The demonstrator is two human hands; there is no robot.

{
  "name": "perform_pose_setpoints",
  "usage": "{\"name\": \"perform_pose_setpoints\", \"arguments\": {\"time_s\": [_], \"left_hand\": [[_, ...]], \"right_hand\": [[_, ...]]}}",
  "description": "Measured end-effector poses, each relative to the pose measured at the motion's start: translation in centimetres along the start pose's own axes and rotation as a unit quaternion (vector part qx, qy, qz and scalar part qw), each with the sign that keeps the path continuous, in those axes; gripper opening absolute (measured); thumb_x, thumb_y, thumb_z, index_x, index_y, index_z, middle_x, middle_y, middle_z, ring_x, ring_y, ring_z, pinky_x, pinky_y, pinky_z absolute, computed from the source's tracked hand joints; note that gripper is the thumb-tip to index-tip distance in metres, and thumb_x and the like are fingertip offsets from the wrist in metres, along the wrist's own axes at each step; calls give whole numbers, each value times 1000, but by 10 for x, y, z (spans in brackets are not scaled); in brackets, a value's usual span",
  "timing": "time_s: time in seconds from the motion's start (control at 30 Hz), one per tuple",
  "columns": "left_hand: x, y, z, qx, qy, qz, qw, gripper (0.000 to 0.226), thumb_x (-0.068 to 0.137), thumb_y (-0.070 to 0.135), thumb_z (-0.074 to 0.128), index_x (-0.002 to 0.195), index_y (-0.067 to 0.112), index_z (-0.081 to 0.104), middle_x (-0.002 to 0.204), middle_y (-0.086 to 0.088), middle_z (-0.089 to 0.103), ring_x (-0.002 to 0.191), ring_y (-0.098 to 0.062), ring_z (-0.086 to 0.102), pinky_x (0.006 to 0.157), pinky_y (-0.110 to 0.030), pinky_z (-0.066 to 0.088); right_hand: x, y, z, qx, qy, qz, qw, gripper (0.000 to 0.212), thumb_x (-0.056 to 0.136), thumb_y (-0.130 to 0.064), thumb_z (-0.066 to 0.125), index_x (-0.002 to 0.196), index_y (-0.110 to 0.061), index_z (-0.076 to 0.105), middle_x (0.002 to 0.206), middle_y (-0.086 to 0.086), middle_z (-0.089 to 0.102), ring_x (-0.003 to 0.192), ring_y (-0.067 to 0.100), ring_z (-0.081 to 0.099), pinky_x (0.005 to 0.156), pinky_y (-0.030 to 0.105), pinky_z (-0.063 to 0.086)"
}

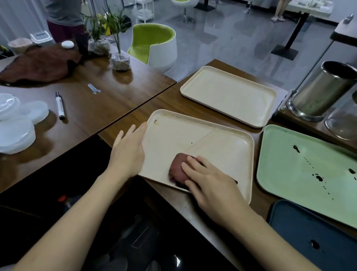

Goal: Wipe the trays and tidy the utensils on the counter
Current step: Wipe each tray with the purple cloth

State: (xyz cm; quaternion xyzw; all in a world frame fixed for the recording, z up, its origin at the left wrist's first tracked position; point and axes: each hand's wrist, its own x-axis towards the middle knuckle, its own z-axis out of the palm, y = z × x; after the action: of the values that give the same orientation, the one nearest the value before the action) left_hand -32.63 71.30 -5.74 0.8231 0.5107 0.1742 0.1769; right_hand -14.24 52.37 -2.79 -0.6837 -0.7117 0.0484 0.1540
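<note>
A cream tray [221, 143] with faint brown streaks lies on the wooden counter in front of me. My right hand [210, 180] presses a dark reddish cloth [178, 167] flat onto the tray's near left part, fingers straight. My left hand [129, 148] rests on the tray's left rim with straight fingers. A clean cream tray [227, 94] lies behind it. To the right a green tray [311, 178] carries dark spots, and a dark blue tray [315, 236] with one dark spot sits at the near right.
A steel cylinder holder [322, 91] and a glass jar [349, 121] stand at the right. The left table holds plastic lids [12, 122], a marker [60, 105], a brown cloth [35, 64] and potted plants [119, 60]. A green chair [155, 43] stands beyond.
</note>
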Motion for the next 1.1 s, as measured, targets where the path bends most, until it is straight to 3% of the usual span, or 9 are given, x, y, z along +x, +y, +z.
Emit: {"name": "perform_pose_setpoints", "arguments": {"time_s": [0.17,0.27,0.37,0.43,0.6,0.7,0.8,1.0,1.1], "left_hand": [[0,-2,0,-8,-2,5,1000,69,96,-6,24,159,21,29,164,2,36,157,-15,15,129,-39,3],[0,-1,2,-12,-2,2,1000,65,99,-4,25,158,21,31,163,2,37,157,-16,17,129,-39,4],[1,0,0,-17,-13,-1,1000,53,108,23,21,160,19,31,165,2,34,156,-15,18,128,-40,3],[1,2,-1,-24,-26,-6,999,62,105,41,10,160,20,31,166,3,33,156,-14,18,128,-40,3],[1,3,-4,-44,-28,-3,999,72,99,43,0,161,23,31,165,6,34,156,-14,19,128,-42,4],[1,1,-5,-33,-34,-1,999,70,100,42,0,161,24,30,165,5,35,156,-16,20,127,-42,6],[1,-2,-4,-28,-36,-4,999,70,100,42,0,161,24,29,165,5,35,156,-16,20,127,-43,6],[-2,0,-4,-49,-25,-15,998,69,101,45,1,160,26,32,164,4,36,155,-12,20,128,-40,4],[-6,12,-7,-79,-11,-34,996,64,104,42,5,158,28,37,163,4,38,155,-11,19,128,-35,2]], "right_hand": [[-40,26,-24,1,-19,62,998,40,99,-32,57,139,-30,57,150,-15,49,142,13,41,91,37,56],[-50,31,-29,-12,-38,92,995,44,101,-38,47,145,-33,51,156,-20,40,147,8,31,92,36,54],[-38,13,-21,5,-29,59,998,47,99,-36,33,142,-28,52,156,-12,43,146,18,35,101,36,50],[-20,-4,-9,-9,-16,19,1000,47,99,-31,29,135,-21,58,148,-3,52,137,26,45,98,36,52],[32,-35,16,-9,-46,-17,999,56,98,-34,14,142,-21,45,155,-1,41,142,26,31,80,49,56],[28,-33,11,-16,-31,-49,998,49,99,-29,23,137,-18,52,149,2,48,137,27,39,99,39,49],[0,-13,-3,-35,0,-36,999,41,98,-28,35,129,-21,60,142,-3,58,131,23,51,97,28,48],[-58,29,-24,-6,-36,46,998,41,103,-31,50,144,-29,51,156,-12,42,148,16,34,99,37,54],[-58,26,-25,-43,-16,19,999,37,102,-33,49,138,-27,55,149,-8,51,140,22,46,93,34,55]]}}
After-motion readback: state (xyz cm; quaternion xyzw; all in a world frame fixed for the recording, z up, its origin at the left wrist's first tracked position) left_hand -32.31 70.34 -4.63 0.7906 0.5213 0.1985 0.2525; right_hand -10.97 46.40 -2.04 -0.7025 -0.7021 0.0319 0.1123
